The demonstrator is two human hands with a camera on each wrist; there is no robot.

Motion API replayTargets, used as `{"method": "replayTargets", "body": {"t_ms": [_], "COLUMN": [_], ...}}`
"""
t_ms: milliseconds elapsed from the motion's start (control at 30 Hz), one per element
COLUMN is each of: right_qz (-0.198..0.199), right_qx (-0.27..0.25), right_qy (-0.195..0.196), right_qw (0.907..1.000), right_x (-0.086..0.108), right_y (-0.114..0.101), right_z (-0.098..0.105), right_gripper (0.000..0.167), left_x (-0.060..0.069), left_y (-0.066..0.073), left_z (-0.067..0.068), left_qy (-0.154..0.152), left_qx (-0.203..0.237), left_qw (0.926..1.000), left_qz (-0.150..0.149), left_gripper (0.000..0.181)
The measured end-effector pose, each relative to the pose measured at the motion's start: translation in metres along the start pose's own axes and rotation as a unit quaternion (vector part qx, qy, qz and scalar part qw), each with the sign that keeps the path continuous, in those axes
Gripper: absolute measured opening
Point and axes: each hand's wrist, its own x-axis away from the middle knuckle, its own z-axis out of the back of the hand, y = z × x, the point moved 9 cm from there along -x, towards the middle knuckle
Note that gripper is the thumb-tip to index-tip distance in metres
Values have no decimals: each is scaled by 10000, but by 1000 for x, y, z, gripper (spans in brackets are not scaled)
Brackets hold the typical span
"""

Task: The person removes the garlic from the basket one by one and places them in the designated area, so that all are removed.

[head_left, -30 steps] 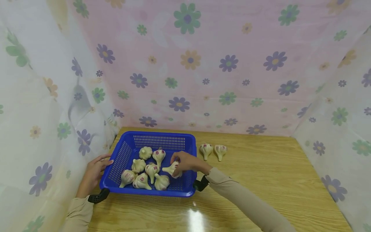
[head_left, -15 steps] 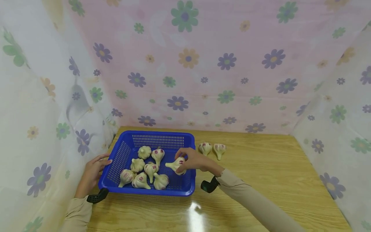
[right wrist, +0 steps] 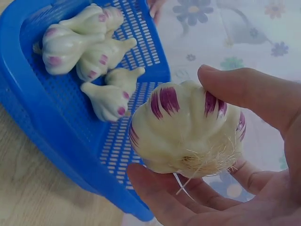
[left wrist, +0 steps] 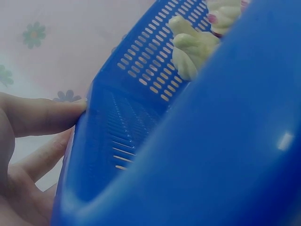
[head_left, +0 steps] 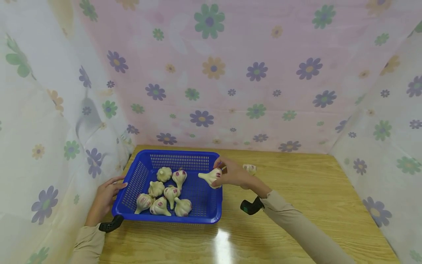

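Note:
A blue plastic basket with slotted walls stands on the wooden table, several garlic bulbs lying in its left and middle part. My right hand holds one garlic bulb over the basket's right rim, its stem pointing left. Up close in the right wrist view, the thumb and fingers wrap round that bulb, which has purple streaks and a tuft of roots. My left hand grips the basket's left rim, thumb on top; in the left wrist view the thumb presses the edge and fingers lie outside.
Right of the basket, a garlic bulb lies on the table, partly hidden by my right hand. Flower-patterned cloth encloses the table at the back and both sides. Black wrist cameras sit on both wrists.
My right hand has lifted the garlic bulb from the basket's right part and carried it up and right to the rim. It now covers one bulb on the table. The left hand stays put.

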Motion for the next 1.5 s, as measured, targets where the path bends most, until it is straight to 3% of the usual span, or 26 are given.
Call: {"method": "replayTargets", "body": {"t_ms": [300, 533, 1033, 1500], "right_qz": [-179, -155, -179, -245], "right_qx": [38, -28, 339, 358], "right_qy": [159, 218, 328, 404], "right_qw": [9997, 9996, 9987, 9982], "right_x": [13, 19, 29, 44], "right_y": [5, 10, 29, 45], "right_z": [24, 36, 65, 89], "right_gripper": [50, 52, 54, 52], "left_x": [0, -1, -1, -3], "left_y": [0, 0, -1, -3], "left_z": [0, -1, -1, 0], "left_qy": [-11, -34, -2, -20], "left_qx": [-55, 166, 81, 14], "left_qw": [10000, 9999, 10000, 10000], "left_qz": [18, 6, 46, 33], "left_gripper": [55, 56, 58, 58]}}
